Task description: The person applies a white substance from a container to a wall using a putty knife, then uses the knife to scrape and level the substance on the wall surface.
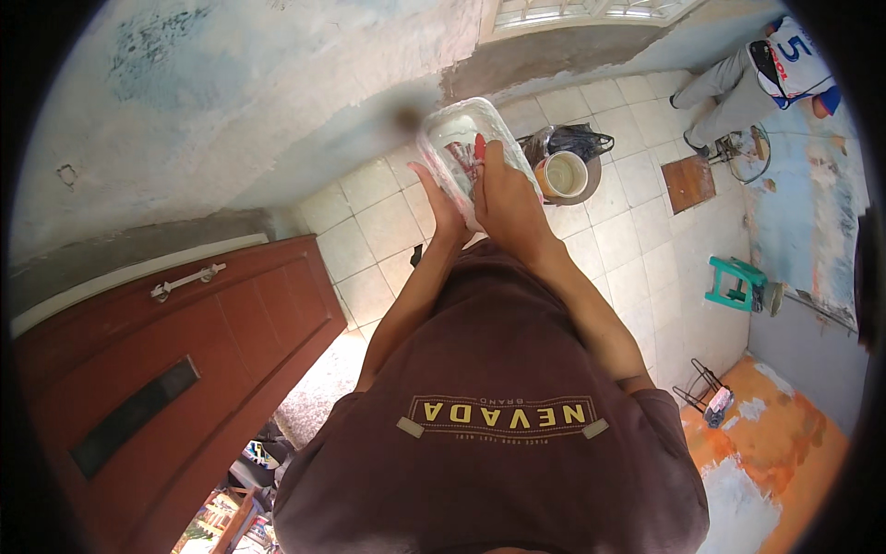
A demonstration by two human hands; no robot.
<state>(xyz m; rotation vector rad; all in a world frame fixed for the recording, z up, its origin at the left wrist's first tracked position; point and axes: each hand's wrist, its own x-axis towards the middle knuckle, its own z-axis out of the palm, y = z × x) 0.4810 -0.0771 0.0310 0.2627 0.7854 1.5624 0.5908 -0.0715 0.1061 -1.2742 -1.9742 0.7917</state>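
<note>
In front of my chest is a white rectangular plastic tub (427,148), its inside coated with white paste. My left hand (441,205) supports it from the left and underneath, with the thumb side along its wall. My right hand (509,198) is closed around a red scraper (480,148) inside the tub. White paste is smeared over the scraper's lower part, and my fingers hide much of its handle.
Right of the tub, a paint bucket (563,175) stands beside a black plastic bag (581,141) on the tiled floor. A brown door (231,323) is at left. Another person (738,92) stands at far right, near a green stool (736,283). A patchy wall (277,111) rises ahead.
</note>
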